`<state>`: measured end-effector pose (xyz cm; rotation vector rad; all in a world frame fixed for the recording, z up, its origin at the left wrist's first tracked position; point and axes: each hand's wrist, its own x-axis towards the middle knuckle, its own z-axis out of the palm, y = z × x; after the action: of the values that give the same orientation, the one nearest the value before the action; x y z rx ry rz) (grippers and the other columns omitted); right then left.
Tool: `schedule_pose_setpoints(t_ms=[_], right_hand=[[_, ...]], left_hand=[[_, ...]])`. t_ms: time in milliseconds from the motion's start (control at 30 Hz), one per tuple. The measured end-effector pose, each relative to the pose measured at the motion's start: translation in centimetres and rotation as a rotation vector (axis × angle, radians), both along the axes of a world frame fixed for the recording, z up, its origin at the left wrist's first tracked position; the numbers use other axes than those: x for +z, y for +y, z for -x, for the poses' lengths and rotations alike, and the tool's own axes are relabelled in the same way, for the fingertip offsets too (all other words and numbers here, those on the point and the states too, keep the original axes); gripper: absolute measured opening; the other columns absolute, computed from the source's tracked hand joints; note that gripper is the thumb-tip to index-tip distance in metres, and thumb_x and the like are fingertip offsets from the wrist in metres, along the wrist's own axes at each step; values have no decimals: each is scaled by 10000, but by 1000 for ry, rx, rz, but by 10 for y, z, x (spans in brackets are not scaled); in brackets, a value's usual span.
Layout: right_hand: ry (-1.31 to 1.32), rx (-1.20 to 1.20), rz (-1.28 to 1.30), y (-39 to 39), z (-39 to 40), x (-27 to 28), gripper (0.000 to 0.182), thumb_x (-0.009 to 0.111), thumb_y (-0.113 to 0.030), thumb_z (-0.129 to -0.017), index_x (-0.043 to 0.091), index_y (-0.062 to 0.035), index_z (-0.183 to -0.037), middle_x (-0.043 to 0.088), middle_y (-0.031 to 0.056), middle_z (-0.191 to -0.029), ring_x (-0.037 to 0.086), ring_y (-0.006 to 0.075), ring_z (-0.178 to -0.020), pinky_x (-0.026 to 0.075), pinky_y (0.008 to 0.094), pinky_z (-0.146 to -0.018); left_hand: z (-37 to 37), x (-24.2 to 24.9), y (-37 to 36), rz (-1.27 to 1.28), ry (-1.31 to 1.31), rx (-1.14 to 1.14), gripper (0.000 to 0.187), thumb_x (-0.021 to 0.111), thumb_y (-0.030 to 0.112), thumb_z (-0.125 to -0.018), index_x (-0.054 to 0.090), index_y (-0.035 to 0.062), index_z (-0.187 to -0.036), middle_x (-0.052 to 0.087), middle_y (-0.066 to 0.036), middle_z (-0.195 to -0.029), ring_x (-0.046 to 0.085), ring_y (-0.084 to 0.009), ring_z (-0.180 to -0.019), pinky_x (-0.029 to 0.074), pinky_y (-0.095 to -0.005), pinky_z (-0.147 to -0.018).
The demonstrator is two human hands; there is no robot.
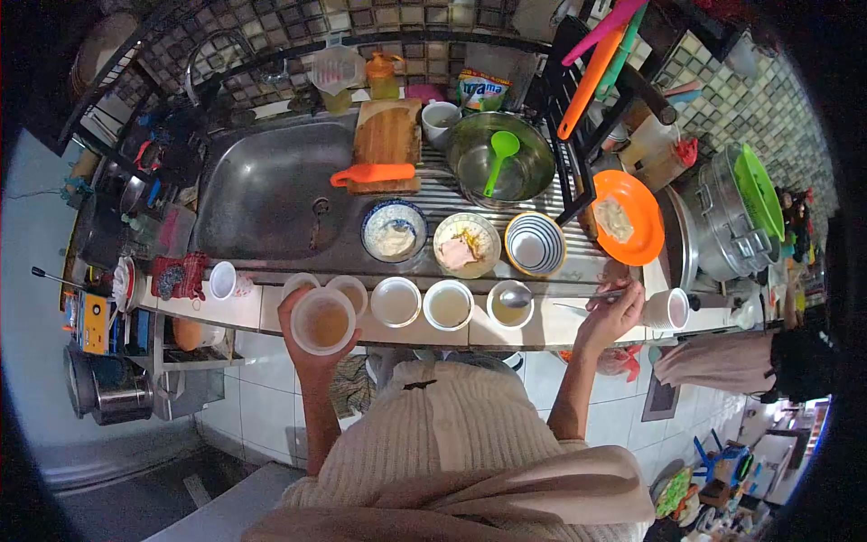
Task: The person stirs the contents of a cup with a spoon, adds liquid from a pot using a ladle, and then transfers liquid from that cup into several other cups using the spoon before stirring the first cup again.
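1. Head view, far left: stove corner and a metal pot (107,390) low beside the counter; a red cloth (179,275) on the counter edge, a small white cup (223,280) just beside it.
2. Left hand (307,339) raised over the counter edge, fingers wrapped from below around a clear plastic cup (323,321) holding pale brownish liquid. Cup lifted off the tiles, upright, mouth open.
3. Behind that cup, a row of small cups (396,301) along the counter's front edge, each partly filled with whitish or yellowish liquid; one more (449,304) close beside, nearly touching.
4. Further back, sink (262,185) with cutting board (387,144) and orange-handled knife (372,173) at its right rim; three bowls (394,229) on the ridged drainboard; steel pan with a green ladle (499,158).
5. Right hand (616,312) resting at the counter edge, fingers pinched narrowly on the handle of a spoon (519,297), its bowl lying over the rightmost small cup (508,305).
6. Far right: orange plate (629,217) with pale food, white mug (666,309) just beside the right hand, steel steamer with green lid (757,190).
7. Likely risks, judged from the layout: lifted cup tipping and spilling over the front edge, held one-handed with no lid; spoon handle levering the rightmost cup over; crowded cups knocked off the narrow edge by a forearm.
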<state>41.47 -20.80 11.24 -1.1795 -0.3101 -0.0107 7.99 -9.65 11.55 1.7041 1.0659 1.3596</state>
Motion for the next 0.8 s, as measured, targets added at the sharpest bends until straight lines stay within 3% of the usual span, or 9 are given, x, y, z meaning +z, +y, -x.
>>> schedule_pose_setpoints(t_ms=[300,800], right_hand=[[-129,135,285,4,14,-15,264,360,-186,-933,439,-20,-744,504,62,-597,441,86,-402,369,196,-372],[104,154,115,11,-7,-18,305,374,-287,-929,432,-53,-742,452,31,-584,426,78,-422,328,182,-343]], left_hand=[[-6,-5,3,36,-29,-63,878,837,90,-461,337,54,-1182,416,-92,-1140,454,-221,-1060,405,-367,-897],[-4,-10,-8,59,-42,15,887,836,123,-477,322,65,-1197,418,-91,-1146,444,-230,-1075,386,-379,-923]])
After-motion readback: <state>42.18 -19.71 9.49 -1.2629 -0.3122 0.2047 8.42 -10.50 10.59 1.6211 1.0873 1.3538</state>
